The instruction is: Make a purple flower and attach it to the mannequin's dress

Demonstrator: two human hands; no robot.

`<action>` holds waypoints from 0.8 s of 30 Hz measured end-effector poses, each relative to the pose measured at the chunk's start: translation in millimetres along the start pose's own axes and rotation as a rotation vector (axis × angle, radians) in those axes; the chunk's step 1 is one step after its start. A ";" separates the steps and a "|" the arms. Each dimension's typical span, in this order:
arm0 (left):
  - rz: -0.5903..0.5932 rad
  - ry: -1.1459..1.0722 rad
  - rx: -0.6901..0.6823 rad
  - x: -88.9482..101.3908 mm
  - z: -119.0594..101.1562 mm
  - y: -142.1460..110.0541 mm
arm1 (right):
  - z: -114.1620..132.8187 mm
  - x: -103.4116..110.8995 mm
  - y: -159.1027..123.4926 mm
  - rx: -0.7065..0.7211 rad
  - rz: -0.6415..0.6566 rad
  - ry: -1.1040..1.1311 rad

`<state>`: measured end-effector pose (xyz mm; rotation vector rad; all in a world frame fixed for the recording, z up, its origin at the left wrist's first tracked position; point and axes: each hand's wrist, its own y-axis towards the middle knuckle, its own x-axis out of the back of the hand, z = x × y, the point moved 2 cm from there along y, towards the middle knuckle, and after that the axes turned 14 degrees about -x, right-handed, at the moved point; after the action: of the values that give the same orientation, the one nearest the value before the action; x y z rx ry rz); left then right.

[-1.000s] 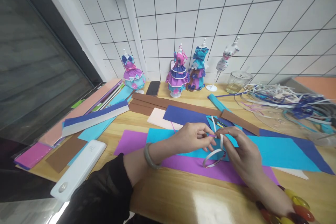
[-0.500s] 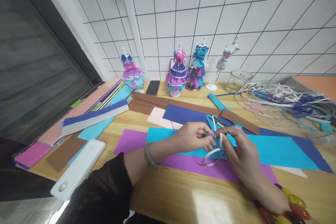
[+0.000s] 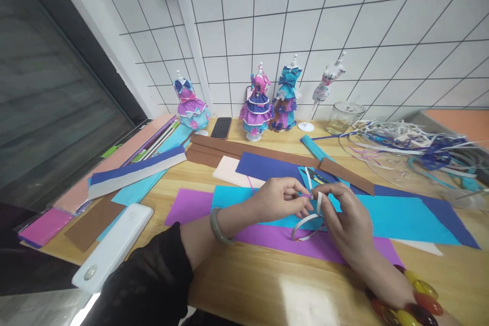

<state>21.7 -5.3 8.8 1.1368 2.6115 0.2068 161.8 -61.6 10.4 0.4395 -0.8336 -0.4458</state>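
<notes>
Over the middle of the table, both my hands meet at their fingertips. My left hand (image 3: 280,198) is closed in a pinch on a thin purple strip (image 3: 304,195), whose other end trails out behind that hand. Thumb and forefinger of my right hand (image 3: 347,219) pinch a narrow white strip (image 3: 319,201), which curls into a loop below the fingers. The strips come together between the two hands; how they join is too small to tell. Beneath lie a turquoise sheet (image 3: 405,216) and a purple sheet (image 3: 282,242). Scissors (image 3: 319,175) lie just behind the right hand.
Small dress forms in paper-like dresses (image 3: 258,112) and a bare one (image 3: 324,89) stand along the tiled wall. Nearby are a phone (image 3: 221,128) and a glass jar (image 3: 346,117). Tangled strips (image 3: 428,145) fill the right side. A white device (image 3: 114,244) juts in at left.
The whole view has shifted very slightly. Both hands keep the same pinching pose, and the white loop hangs almost as before.
</notes>
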 end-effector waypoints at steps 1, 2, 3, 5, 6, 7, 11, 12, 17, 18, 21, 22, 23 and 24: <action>-0.004 0.003 -0.002 -0.3 -0.3 -0.2 | -0.3 0.1 0.2 0.004 -0.006 0.001; -0.008 0.011 -0.005 -0.5 -0.6 -0.3 | -0.6 0.2 0.4 0.007 -0.008 0.002; -0.011 0.025 -0.010 -0.8 -0.9 -0.5 | -0.9 0.3 0.6 0.012 -0.010 0.004; -0.020 0.065 -0.022 -1.2 -0.8 -0.7 | -1.3 0.2 1.0 0.020 -0.007 0.003; -0.029 0.082 -0.026 -1.2 -0.4 -0.8 | -1.4 0.0 1.1 0.023 -0.004 0.002; -0.043 0.096 -0.030 -1.1 0.2 -0.9 | -1.2 -0.3 1.1 0.025 0.002 0.001; -0.061 0.154 -0.041 -0.3 2.5 -1.3 | 0.5 -1.1 0.3 -0.007 0.018 0.035; -0.056 0.188 -0.047 0.0 2.5 -1.4 | 0.8 -1.1 0.0 -0.032 0.025 0.056; -0.084 0.327 -0.094 3.8 -2.3 -1.0 | 1.3 0.1 -1.5 -0.066 0.071 0.177; -0.091 0.337 -0.107 4.7 -4.1 -0.7 | 1.2 0.3 -1.5 -0.045 0.076 0.183; -0.104 0.377 -0.134 7.2 -9.8 0.5 | 0.1 -0.3 -1.3 0.010 0.074 0.157; -0.102 0.385 -0.133 7.8 -11.3 0.8 | -0.5 -0.8 -1.3 0.021 0.069 0.144; -0.098 0.385 -0.130 8.1 -12.5 1.0 | -1.1 -1.3 -1.4 0.027 0.065 0.134; -0.094 0.383 -0.128 8.4 -13.4 1.1 | -1.8 -1.8 -1.5 0.030 0.060 0.129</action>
<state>12.8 1.4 20.0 1.0099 2.9196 0.6172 161.8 -61.6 7.5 0.4646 -0.7275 -0.3467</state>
